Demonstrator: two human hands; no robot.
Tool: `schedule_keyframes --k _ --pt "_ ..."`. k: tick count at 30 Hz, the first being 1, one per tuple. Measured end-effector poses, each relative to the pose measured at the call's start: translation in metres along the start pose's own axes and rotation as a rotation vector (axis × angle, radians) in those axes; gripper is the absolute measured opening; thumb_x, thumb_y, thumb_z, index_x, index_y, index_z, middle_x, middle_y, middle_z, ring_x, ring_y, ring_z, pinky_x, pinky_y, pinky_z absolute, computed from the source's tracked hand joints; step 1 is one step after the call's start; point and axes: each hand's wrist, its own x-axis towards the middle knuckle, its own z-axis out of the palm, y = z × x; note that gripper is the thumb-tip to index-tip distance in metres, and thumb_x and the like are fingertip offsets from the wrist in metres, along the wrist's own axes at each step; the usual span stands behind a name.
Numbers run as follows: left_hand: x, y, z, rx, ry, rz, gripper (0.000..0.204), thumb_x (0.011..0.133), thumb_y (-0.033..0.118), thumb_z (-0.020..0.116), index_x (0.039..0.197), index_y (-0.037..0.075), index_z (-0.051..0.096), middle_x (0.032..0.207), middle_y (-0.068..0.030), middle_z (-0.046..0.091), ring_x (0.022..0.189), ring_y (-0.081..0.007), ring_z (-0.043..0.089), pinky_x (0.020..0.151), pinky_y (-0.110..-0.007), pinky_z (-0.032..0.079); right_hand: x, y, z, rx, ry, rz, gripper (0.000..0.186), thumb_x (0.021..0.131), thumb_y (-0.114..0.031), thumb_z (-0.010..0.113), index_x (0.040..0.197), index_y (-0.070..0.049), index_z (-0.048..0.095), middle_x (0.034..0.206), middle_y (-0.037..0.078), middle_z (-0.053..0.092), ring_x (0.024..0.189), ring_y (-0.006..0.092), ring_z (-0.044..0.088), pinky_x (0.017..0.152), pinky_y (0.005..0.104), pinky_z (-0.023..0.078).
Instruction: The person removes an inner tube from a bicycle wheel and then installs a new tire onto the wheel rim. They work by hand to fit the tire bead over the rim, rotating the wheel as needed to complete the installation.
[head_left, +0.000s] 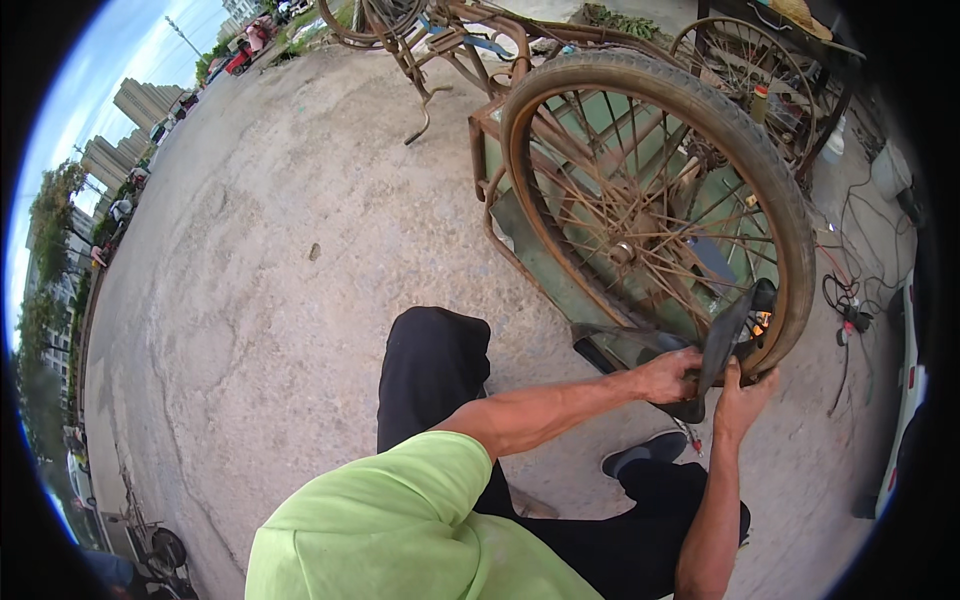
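Observation:
A large rusty spoked wheel (622, 252) with a worn tyre (795, 215) stands tilted in front of me on an upturned cart frame. A slack black inner tube (724, 338) hangs out at the wheel's lower edge. My left hand (670, 376) is closed around the tube, left of the rim. Beside it, my right hand (742, 402) grips the bottom of the tyre, with the thumb up near the tube and the fingertips at the tyre's outer side. The tube partly hides both hands' fingers.
The rusty cart frame (490, 130) and its green panel (540, 265) lie behind the wheel. Another spoked wheel (805, 75) stands at the far right. Cables (850, 300) lie on the ground at right, near a white vehicle edge (908, 370). Concrete ground (250, 250) spreads to the left.

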Motion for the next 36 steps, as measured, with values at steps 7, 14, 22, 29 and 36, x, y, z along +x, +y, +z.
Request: schedule_keyframes --k 7,14,22,29,36 --pt "0.033 0.015 -0.006 0.029 -0.118 0.029 0.044 0.086 0.016 0.081 0.126 0.000 0.070 0.128 -0.0226 0.068 0.121 -0.0423 0.063 0.103 -0.050 0.050 0.011 -0.006 0.018 -0.263 0.150 -0.042 0.060 0.091 -0.013 0.080 0.141 0.008 0.053 0.130 0.025 0.058 0.124 0.0437 0.058 0.110 0.0497 0.045" --pt "0.002 -0.026 0.021 0.240 0.127 -0.019 0.048 0.086 0.016 0.081 0.131 0.005 0.072 0.127 -0.0189 0.069 0.116 -0.0374 0.067 0.101 -0.047 0.053 0.018 0.007 0.016 -0.304 0.134 -0.141 0.056 0.085 -0.005 0.069 0.137 0.010 0.055 0.127 0.030 0.059 0.123 0.0504 0.057 0.110 0.0546 0.044" --pt "0.005 -0.020 0.004 -0.162 0.067 -0.195 0.035 0.096 0.014 0.079 0.130 0.007 0.075 0.128 -0.0142 0.070 0.107 -0.0310 0.070 0.098 -0.041 0.056 0.016 0.011 0.012 -0.262 0.140 -0.038 0.060 0.086 -0.007 0.072 0.142 0.007 0.055 0.134 0.030 0.063 0.126 0.0508 0.060 0.110 0.0520 0.046" --pt "0.010 -0.056 -0.022 0.180 -0.226 -0.055 0.039 0.091 0.015 0.081 0.130 0.008 0.074 0.133 -0.0234 0.066 0.113 -0.0419 0.066 0.096 -0.049 0.055 0.009 0.032 0.027 -0.299 0.113 0.036 0.061 0.086 -0.009 0.075 0.143 0.003 0.058 0.131 0.029 0.068 0.125 0.0485 0.065 0.107 0.0503 0.049" --pt "0.012 -0.020 -0.008 0.649 -0.323 -0.270 0.058 0.096 0.030 0.071 0.146 0.005 0.055 0.131 -0.0270 0.059 0.126 -0.0500 0.057 0.103 -0.063 0.049 0.002 0.028 0.029 -0.201 0.100 0.200 0.055 0.086 -0.013 0.081 0.135 0.003 0.061 0.127 0.026 0.074 0.121 0.0428 0.071 0.104 0.0477 0.053"
